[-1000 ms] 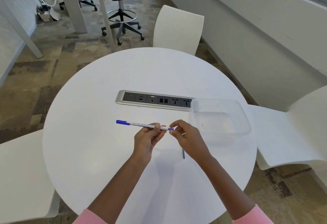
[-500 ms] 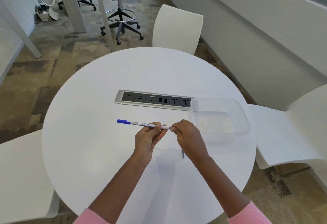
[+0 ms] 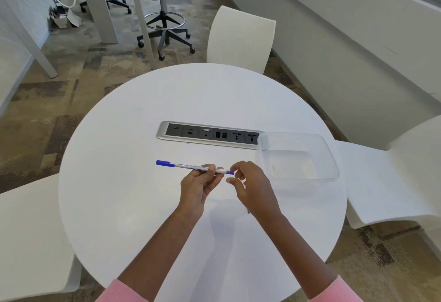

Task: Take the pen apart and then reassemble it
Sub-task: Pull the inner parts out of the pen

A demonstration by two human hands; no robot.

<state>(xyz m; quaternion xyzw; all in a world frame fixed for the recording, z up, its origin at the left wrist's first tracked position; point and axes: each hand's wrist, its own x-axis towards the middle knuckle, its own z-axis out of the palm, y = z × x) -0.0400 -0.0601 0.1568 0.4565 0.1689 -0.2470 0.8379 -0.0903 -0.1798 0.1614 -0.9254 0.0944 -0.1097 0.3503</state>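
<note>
My left hand [image 3: 199,186] grips a white pen [image 3: 191,166] by its right half and holds it level above the round white table [image 3: 119,206]. A blue cap [image 3: 164,163] covers the pen's left end, and a small blue end plug [image 3: 230,172] sits in its right end. My right hand [image 3: 253,188] is just right of that plug. Its index fingertip is at the plug, its thumb hangs loose below, and it holds nothing. A thin blue piece [image 3: 248,211] lies on the table, mostly hidden under my right hand.
A clear plastic tub [image 3: 331,158] stands on the table at the right. A silver socket strip [image 3: 167,134] is set into the table's middle. White chairs [image 3: 241,36] stand at the far side, left and right. An office chair stands further off.
My right hand's fingers closed on the pen's right end half a second ago, hiding the blue plug. They have now loosened and drawn slightly right, so the plug shows. The left hand stayed still.
</note>
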